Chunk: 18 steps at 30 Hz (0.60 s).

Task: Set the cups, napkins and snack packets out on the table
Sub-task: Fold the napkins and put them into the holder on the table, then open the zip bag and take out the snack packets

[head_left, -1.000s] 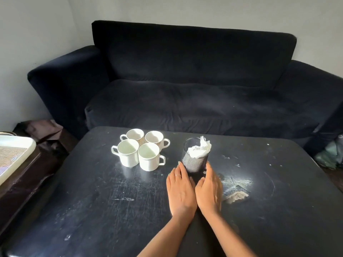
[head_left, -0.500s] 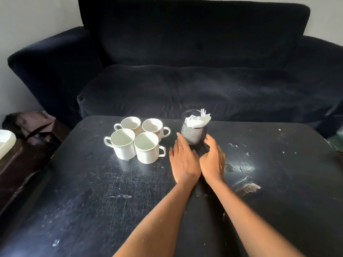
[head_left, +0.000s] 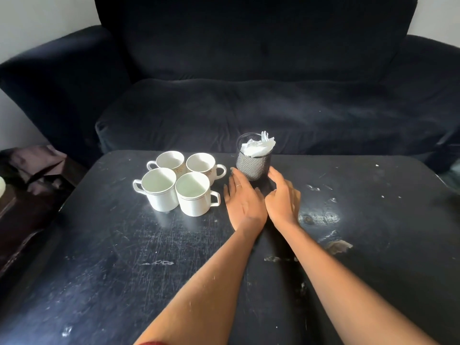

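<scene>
My 2 hands sit side by side on the dark, scratched counter (head_left: 104, 245), just short of a black mesh holder (head_left: 253, 165) that stands upright near the far edge, its long axis vertical and its open mouth facing up. White napkins (head_left: 258, 147) are stuffed inside it and poke out above the rim, leaning toward the right. My left hand (head_left: 245, 202) lies palm down with its fingers (head_left: 236, 181) straight and close together, the tips reaching the holder's lower left side; a ring shows on 1 finger. My right hand (head_left: 283, 199) is slightly arched, fingers loosely bent and a little apart, the tips just beside the holder's base on the right; I cannot tell whether they touch it. Neither hand wraps the holder.

To the left, 4 white cups (head_left: 178, 181) stand upright in a tight 2-by-2 cluster, touching one another, the 2 left handles pointing left and the 2 right handles pointing right. The nearest cup's handle is close to my left hand but apart from it.

Beyond the far counter edge runs a dark sofa (head_left: 249, 70), right against it. Bare scuffed surface stretches wide to the right of the holder and across the whole near half around my forearms.
</scene>
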Each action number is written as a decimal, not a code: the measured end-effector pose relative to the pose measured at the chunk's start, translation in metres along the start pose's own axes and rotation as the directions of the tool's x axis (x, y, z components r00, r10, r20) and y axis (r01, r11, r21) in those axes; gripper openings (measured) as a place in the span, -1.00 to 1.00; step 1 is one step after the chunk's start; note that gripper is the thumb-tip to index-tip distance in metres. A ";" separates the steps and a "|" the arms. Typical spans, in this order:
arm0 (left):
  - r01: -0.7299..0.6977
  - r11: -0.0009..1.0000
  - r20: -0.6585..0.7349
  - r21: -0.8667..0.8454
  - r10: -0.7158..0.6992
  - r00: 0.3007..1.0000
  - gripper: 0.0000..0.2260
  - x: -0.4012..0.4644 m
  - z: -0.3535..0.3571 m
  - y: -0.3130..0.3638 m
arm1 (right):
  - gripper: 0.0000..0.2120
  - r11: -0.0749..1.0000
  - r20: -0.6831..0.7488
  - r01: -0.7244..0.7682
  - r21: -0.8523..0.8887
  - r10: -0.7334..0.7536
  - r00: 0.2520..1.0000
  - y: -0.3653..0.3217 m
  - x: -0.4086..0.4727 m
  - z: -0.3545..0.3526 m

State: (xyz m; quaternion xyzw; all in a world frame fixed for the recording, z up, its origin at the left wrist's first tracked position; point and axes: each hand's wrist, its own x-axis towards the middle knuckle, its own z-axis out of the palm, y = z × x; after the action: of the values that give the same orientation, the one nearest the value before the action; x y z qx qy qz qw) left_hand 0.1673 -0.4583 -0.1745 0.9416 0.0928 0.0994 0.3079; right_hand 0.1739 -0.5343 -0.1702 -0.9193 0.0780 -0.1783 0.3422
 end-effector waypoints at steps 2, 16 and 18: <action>0.009 1.000 0.004 0.000 -0.009 1.000 -0.37 -0.001 -0.001 0.000 | -0.45 1.000 -0.031 0.016 -0.001 -0.016 0.999 -0.001 -0.003 0.000; -0.118 0.993 0.081 -0.014 0.119 0.990 -0.46 -0.057 -0.028 -0.013 | -0.56 0.968 0.044 0.058 -0.246 -0.048 0.998 -0.019 -0.064 -0.023; -0.165 0.986 0.130 -0.027 0.167 0.977 -0.48 -0.074 -0.037 -0.019 | -0.55 0.953 0.102 0.081 -0.291 -0.053 0.993 -0.021 -0.083 -0.033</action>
State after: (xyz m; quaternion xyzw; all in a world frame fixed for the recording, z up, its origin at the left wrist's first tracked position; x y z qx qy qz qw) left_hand 0.0848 -0.4403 -0.1665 0.9480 -0.0076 0.0632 0.3117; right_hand 0.0847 -0.5164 -0.1561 -0.9693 0.0564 -0.1331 0.1986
